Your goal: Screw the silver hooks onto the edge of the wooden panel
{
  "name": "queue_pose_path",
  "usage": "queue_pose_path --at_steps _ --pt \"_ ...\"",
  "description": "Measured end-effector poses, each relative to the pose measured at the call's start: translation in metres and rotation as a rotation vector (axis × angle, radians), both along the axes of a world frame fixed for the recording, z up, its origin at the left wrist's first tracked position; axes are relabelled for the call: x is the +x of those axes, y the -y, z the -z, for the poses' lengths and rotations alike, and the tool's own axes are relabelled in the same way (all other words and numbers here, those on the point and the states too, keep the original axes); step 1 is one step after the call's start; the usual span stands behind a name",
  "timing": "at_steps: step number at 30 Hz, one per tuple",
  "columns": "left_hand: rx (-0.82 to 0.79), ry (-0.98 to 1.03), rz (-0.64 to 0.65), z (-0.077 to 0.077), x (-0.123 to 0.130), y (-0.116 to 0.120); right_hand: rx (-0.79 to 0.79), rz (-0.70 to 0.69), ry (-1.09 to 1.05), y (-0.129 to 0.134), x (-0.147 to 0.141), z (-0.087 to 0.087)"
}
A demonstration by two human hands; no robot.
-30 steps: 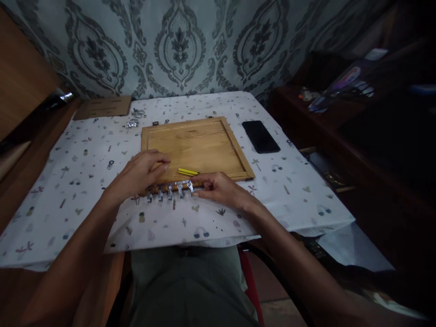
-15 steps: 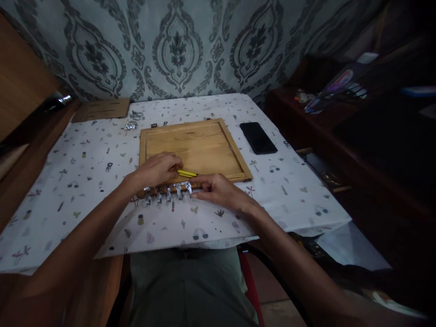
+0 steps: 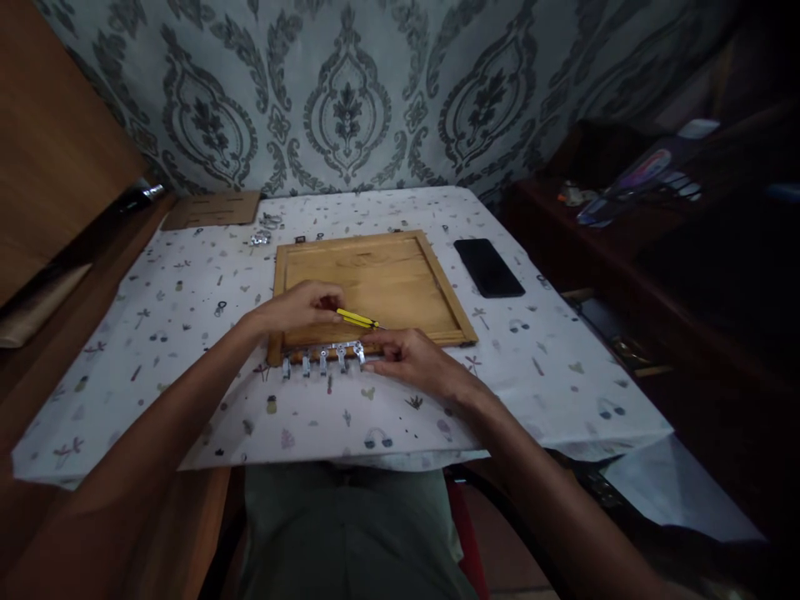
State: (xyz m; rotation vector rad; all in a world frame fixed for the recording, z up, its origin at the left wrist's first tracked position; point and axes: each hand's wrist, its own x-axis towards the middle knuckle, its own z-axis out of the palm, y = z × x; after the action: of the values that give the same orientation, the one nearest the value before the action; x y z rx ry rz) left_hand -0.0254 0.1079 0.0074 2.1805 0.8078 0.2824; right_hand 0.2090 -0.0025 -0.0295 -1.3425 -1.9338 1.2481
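Room, domestic by appearance.
Medallion-patterned backdrop [image 3: 347, 108]; counter [image 3: 187, 308] dressed in white cloth [image 3: 400, 433] printed with palms and pineapples; wooden furniture [image 3: 56, 125] at left; bottle [image 3: 647, 171] at right.

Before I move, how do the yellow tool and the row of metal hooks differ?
The yellow tool is one slim, straight piece; the row of metal hooks is silvery, five side by side. The tool slants over the wooden board, its end in the left hand; the hooks line the board's near edge, the right hand at their right end. Both have a hand at one end.
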Motion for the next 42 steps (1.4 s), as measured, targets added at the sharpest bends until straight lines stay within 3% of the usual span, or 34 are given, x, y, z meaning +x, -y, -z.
queue_pose_path --at_steps 5,9,12,16,21,27,32,42 --pt "-0.156 0.241 -0.115 0.007 -0.008 -0.002 -0.005 0.015 0.026 0.0 -0.001 -0.001" --pt "-0.147 0.419 -0.25 -0.002 -0.013 0.001 0.001 0.024 0.029 0.001 -0.001 -0.001" --pt "-0.058 0.578 -0.347 -0.017 -0.015 0.011 0.001 0.036 0.03 0.002 -0.001 -0.001" --pt "0.213 0.814 -0.452 -0.042 -0.013 0.036 0.0 0.038 0.046 0.001 -0.001 -0.003" --pt "0.399 0.67 -0.385 -0.062 -0.009 0.07 0.005 -0.013 -0.01 0.002 -0.001 -0.008" --pt "0.611 0.423 -0.319 -0.059 -0.005 0.09 -0.011 -0.011 -0.049 0.004 -0.001 -0.009" --pt "0.64 0.294 -0.34 -0.053 -0.004 0.093 -0.022 -0.023 -0.049 0.003 -0.001 -0.009" --pt "0.661 0.264 -0.315 -0.049 0.001 0.093 -0.005 -0.023 -0.052 0.003 0.0 -0.009"
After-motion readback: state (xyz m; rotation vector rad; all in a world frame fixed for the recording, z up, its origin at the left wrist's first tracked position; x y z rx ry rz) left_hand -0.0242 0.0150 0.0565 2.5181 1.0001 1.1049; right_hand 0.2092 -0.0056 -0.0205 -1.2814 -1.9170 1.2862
